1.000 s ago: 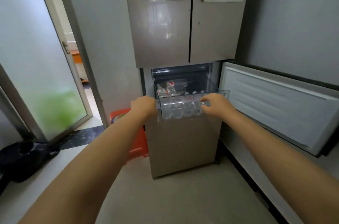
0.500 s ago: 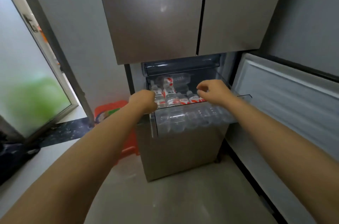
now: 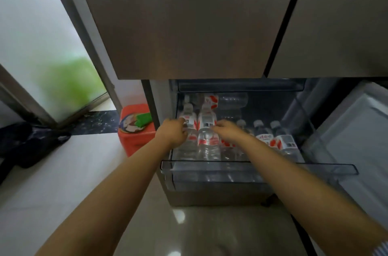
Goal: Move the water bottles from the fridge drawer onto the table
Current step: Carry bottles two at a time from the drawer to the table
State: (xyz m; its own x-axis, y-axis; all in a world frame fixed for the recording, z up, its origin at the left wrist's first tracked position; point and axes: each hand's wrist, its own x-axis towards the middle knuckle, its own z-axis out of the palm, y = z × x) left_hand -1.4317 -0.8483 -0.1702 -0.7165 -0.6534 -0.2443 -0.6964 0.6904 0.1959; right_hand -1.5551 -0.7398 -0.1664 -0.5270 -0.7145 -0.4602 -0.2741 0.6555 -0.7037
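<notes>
Both hands have come off the drawer's front edge since half a second back and gone down in among the bottles; the view has pushed in closer too, so the fridge doors (image 3: 189,20) fill the top now.

So, our left hand (image 3: 173,134) is curled against the leftmost bottle (image 3: 189,121), fingers wrapping its side, looks like a grip though the fingertips are tucked behind it; our right hand (image 3: 227,131) lies flatter, fingers reaching over to the next bottle (image 3: 206,127) and touching its label; whether it's actually got hold of it we can't tell, it's a bit blurry.

All the bottles are in the drawer (image 3: 260,169), which is pulled out with its clear front wall toward us; they stand upright in a row, red and white labels, white caps; two more bottles (image 3: 273,136) sit to the right of our right arm, and one lies on its side at the back (image 3: 228,99).

Off to the left of the fridge there's an orange stool (image 3: 134,130) on the floor with something green on it; further left a dark bag (image 3: 27,142) by the frosted glass door (image 3: 31,46); the open lower fridge door (image 3: 357,130) is on the right.
</notes>
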